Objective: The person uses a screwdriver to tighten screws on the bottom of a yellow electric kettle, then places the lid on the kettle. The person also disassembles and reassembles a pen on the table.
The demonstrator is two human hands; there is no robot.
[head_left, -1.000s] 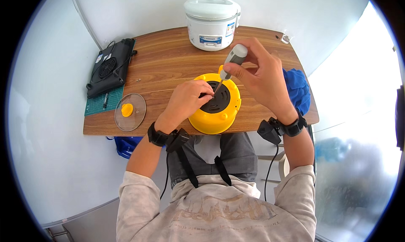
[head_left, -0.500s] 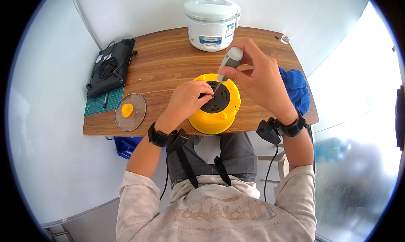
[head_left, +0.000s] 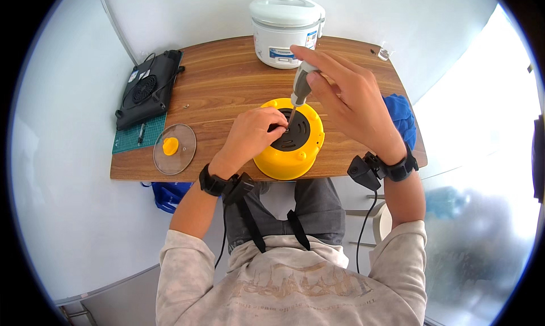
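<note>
A yellow appliance [head_left: 289, 164] lies bottom up on the wooden table [head_left: 216, 79], its black slotted base plate [head_left: 298, 136] facing me. My right hand [head_left: 349, 107] holds the grey-and-white screwdriver [head_left: 301, 90] by the top of its handle, index finger reaching over the cap. The shaft runs down to the middle of the plate. My left hand [head_left: 252, 134] has its fingertips pinched beside the tip, on something small that I cannot make out. Both wrists wear black strapped devices.
A white rice cooker [head_left: 284, 25] stands at the back. Left are a black vented appliance [head_left: 153, 76], green mat [head_left: 125, 138], glass lid [head_left: 181, 158] with yellow knob and a small metal piece [head_left: 186, 105]. Blue cloth [head_left: 402, 116] and a small clear cup [head_left: 384, 52] are at the right.
My right hand has rolled over the screwdriver's handle, its index finger now stretched higher and leftward, and the handle has tilted slightly left. My left hand stays in place.
</note>
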